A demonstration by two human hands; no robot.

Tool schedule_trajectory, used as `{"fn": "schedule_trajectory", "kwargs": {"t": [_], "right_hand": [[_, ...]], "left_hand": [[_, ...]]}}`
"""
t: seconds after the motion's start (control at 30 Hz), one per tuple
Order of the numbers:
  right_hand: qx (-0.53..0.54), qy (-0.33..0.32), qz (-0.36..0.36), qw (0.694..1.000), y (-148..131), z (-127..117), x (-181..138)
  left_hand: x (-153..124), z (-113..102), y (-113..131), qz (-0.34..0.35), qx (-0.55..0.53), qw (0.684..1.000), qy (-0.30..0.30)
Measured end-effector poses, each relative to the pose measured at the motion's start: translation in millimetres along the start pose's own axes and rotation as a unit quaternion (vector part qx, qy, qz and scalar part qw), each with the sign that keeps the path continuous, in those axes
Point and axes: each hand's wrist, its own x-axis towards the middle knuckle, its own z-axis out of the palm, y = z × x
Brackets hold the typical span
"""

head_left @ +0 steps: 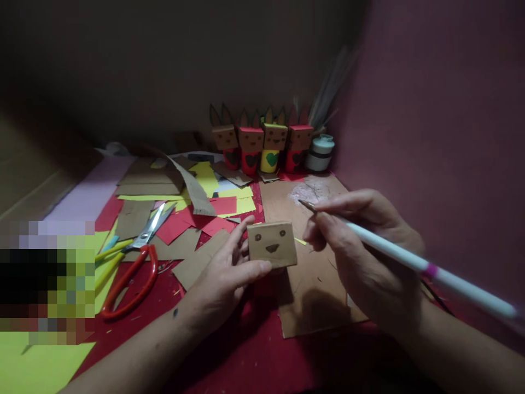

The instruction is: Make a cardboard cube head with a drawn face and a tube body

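My left hand (227, 268) grips a small brown cardboard block (272, 245) with a face drawn on it: two dots and a dark mouth. Thumb and fingers pinch the block's left side and lower edge. My right hand (361, 246) is closed round a long white paintbrush (410, 262) with a pink band. The brush's thin tip hovers just right of and above the block, apart from it. Both hands are over a brown cardboard sheet (311, 290) on a red surface.
Red-handled scissors (135, 262) lie at the left among red, yellow and brown paper scraps (205, 202). Several small cardboard figures with ears and hearts (262, 145) stand at the back beside a white jar (320, 153). A pink wall (430, 137) is close on the right.
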Motion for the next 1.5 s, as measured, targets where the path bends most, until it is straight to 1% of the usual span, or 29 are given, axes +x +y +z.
{"fn": "schedule_trajectory", "kwargs": {"t": [0.07,0.2,0.4,0.57,0.67,0.73,0.8,0.87,0.97,1.03,1.13,1.27,1.4,1.5], "right_hand": [[0.016,-0.014,-0.005,1.0,10,4,6],[0.017,-0.001,0.003,1.0,33,11,6],[0.038,-0.037,-0.001,0.999,46,8,-9],[0.018,-0.039,-0.07,0.997,48,7,-11],[0.001,-0.053,-0.126,0.991,44,4,-10],[-0.016,-0.059,-0.144,0.988,39,2,-9],[-0.024,-0.059,-0.126,0.99,35,2,-10],[-0.007,-0.043,-0.087,0.995,35,3,-11],[0.024,-0.024,-0.055,0.998,39,7,-15],[0.008,-0.023,-0.044,0.999,42,8,-17],[-0.045,-0.019,-0.045,0.998,44,8,-16],[-0.091,-0.013,-0.073,0.993,41,6,-15],[-0.086,-0.008,-0.08,0.993,39,5,-14],[-0.079,-0.014,-0.085,0.993,38,5,-13]], "left_hand": [[1,-1,1,-0.001,-0.005,1.0,0.001],[3,-3,3,0.001,0.0,1.0,0.007],[5,-7,0,0.008,0.025,0.999,-0.023],[6,-9,0,0.021,0.061,0.998,-0.013],[6,-7,1,0.033,0.066,0.997,-0.011],[6,-4,1,0.043,0.064,0.997,-0.005],[6,-2,0,0.054,0.055,0.997,0.004],[6,-1,0,0.063,0.037,0.997,0.006],[6,-2,0,0.067,0.017,0.998,-0.004],[6,-2,1,0.07,0.017,0.997,-0.01],[5,-3,1,0.071,0.022,0.997,-0.01],[5,-4,0,0.058,0.014,0.998,-0.009],[6,-3,-3,0.055,0.004,0.998,-0.016],[8,-3,-2,0.062,0.007,0.998,-0.006]]}}
